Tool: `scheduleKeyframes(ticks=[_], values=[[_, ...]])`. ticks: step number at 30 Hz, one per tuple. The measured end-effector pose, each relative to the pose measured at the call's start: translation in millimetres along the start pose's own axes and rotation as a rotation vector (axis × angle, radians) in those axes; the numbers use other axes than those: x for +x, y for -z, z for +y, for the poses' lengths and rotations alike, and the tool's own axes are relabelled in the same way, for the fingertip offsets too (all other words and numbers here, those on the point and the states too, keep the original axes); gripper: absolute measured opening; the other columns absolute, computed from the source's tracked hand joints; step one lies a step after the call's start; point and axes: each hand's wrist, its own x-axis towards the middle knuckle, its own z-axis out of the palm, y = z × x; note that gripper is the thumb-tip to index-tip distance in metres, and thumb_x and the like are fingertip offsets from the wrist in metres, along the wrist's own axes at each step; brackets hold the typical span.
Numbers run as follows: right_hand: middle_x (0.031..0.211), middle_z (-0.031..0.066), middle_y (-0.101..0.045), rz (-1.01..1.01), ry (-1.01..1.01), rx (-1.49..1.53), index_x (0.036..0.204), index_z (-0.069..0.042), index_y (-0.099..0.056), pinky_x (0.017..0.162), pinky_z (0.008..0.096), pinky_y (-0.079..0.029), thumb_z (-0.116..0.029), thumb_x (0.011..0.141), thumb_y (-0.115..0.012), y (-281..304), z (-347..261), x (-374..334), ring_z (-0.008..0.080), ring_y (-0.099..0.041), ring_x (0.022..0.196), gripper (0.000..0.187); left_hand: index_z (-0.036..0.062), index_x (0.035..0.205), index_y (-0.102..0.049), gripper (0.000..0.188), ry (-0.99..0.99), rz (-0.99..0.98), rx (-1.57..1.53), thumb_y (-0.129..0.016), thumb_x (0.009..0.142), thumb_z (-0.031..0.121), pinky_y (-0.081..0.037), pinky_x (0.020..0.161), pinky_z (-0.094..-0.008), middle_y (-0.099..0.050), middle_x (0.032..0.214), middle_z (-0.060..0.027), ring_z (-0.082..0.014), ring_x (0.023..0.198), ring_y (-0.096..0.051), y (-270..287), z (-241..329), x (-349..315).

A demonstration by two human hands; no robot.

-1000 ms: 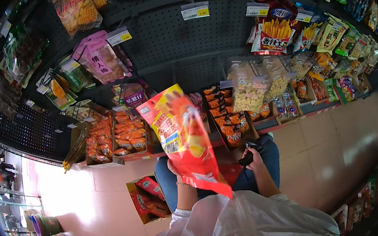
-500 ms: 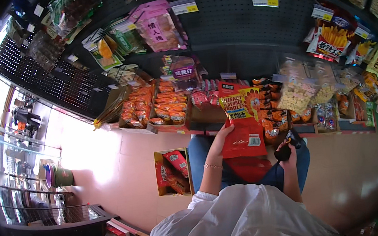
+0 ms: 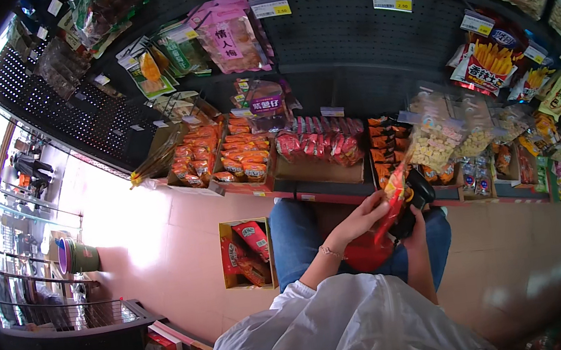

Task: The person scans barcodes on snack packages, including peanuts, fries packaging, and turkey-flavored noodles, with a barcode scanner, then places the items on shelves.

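My left hand [image 3: 365, 215] grips a red and yellow snack packet [image 3: 393, 204], tilted almost edge-on above my lap. Close against its right side is a black handheld device [image 3: 422, 189], shaped like a label gun, in my right hand [image 3: 413, 230]. I cannot tell whether the device touches the packet. Another red item [image 3: 363, 255] lies between my legs, partly covered by my left arm.
An open carton [image 3: 270, 254] with several red packets stands on the floor to the left. Ahead, the low shelf holds orange packets [image 3: 244, 157] and pink packets [image 3: 322, 142] in boxes. Hanging bags [image 3: 434, 128] jut out at right. A black wire basket [image 3: 65, 318] is far left.
My left hand has swung the packet to the right and turned it from face-on to nearly edge-on, beside the device. My right hand has shifted slightly left and up, still holding the device.
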Motion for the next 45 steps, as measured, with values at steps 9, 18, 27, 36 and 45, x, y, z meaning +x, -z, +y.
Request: scheduleKeyframes(ticks=[9,18,27,36,45], values=[[0.096,0.0158,-0.055,-0.27,-0.168,0.05,0.106,0.002,-0.046,0.074,0.0353,-0.046,-0.03,0.077,-0.038,-21,-8,-18,0.0255,-0.056,0.084,0.043,-0.0017,0.122,-0.028,0.054,-0.057,-0.182,-0.138,-0.054,0.079,0.021,-0.031,0.09,-0.0281,-0.043,0.115,-0.0098,-0.0161,0.106,-0.041,5,-14,25],[0.09,0.0093,-0.058,-0.153,-0.029,-0.112,0.105,0.0,-0.047,0.069,0.0292,-0.048,-0.017,0.076,-0.048,-39,-9,-14,0.0178,-0.059,0.077,0.033,0.0012,0.119,-0.032,0.053,-0.096,-0.223,-0.773,-0.057,0.077,0.02,-0.04,0.085,-0.0329,-0.047,0.111,-0.0106,-0.019,0.099,-0.049,6,-33,34],[0.107,0.0115,-0.052,-0.184,-0.23,0.356,0.113,-0.003,-0.042,0.083,0.0371,-0.042,-0.022,0.079,-0.047,4,-4,7,0.0207,-0.052,0.097,0.039,0.0023,0.113,-0.037,0.042,-0.2,0.009,-0.596,-0.055,0.076,0.012,-0.041,0.083,-0.0327,-0.051,0.106,-0.0083,-0.0188,0.095,-0.052,-11,-20,46],[0.108,0.0115,-0.051,-0.015,-0.252,0.321,0.113,-0.004,-0.041,0.082,0.0368,-0.042,-0.021,0.079,-0.047,20,16,-11,0.0204,-0.052,0.097,0.039,0.004,0.111,-0.04,0.031,-0.342,0.196,-0.611,-0.048,0.081,0.01,-0.041,0.081,-0.0309,-0.05,0.105,-0.0072,-0.0168,0.096,-0.049,11,30,55],[0.109,0.0114,-0.051,0.053,-0.216,0.224,0.114,-0.005,-0.041,0.081,0.0364,-0.043,-0.02,0.079,-0.047,29,-10,9,0.0199,-0.051,0.096,0.039,0.0012,0.101,-0.051,0.027,-0.648,0.142,0.844,-0.055,0.076,0.011,-0.041,0.074,-0.0252,-0.056,0.092,-0.009,-0.0139,0.083,-0.053,5,117,87]])
